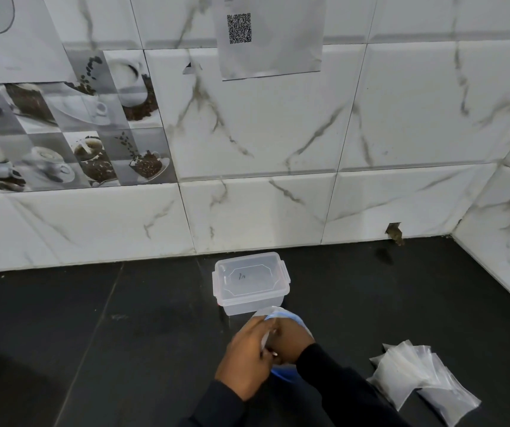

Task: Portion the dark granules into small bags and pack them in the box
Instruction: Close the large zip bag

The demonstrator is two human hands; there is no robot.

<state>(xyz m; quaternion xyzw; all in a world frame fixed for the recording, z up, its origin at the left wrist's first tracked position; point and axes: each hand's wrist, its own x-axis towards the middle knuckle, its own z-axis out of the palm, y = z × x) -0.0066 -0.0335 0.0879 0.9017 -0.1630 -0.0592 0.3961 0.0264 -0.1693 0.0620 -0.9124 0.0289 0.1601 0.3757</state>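
My left hand (242, 363) and my right hand (293, 340) meet low in the middle of the dark counter. Both pinch a small clear bag (266, 317) whose top edge sticks out above my fingers. Under the hands lies something blue (293, 318); I cannot tell what it is. No dark granules show. The clear plastic box (250, 283) stands just behind my hands with its lid shut and clipped on.
A loose pile of small clear zip bags (417, 377) lies on the counter (124, 334) to the right of my right sleeve. The marble-tiled wall (278, 211) runs behind the box, and a side wall closes the right end.
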